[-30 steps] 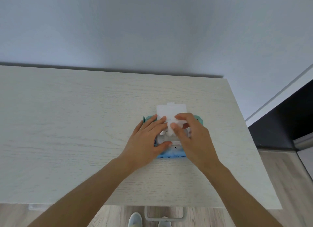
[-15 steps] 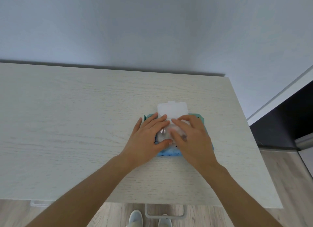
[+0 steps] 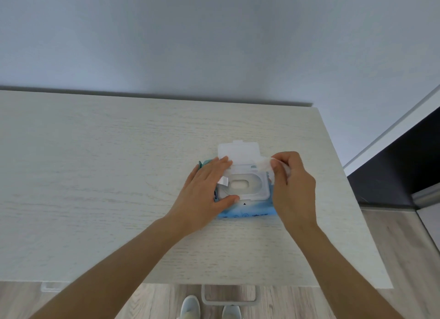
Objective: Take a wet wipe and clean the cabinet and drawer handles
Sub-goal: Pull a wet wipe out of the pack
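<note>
Two hands work at a wet-wipe pack [image 3: 245,209] lying on a pale wood-grain cabinet top [image 3: 95,175].

Largest first: the cabinet top runs back to a grey-blue wall [image 3: 214,44]; a light handle [image 3: 229,297] juts out below its near edge, above wood-look floor [image 3: 404,247]; the blue pack lies right of the top's centre, its white flip lid [image 3: 238,153] standing open toward the wall and the oval dispensing opening [image 3: 238,185] exposed; the left hand [image 3: 207,195] lies flat on the pack's left part, fingers straight, thumb pressing the near edge of the lid frame; the right hand [image 3: 292,187] hovers over the pack's right end, fingers curled, pinching a white wet wipe [image 3: 264,164] between thumb and forefinger, just right of the lid and above the opening.
</note>
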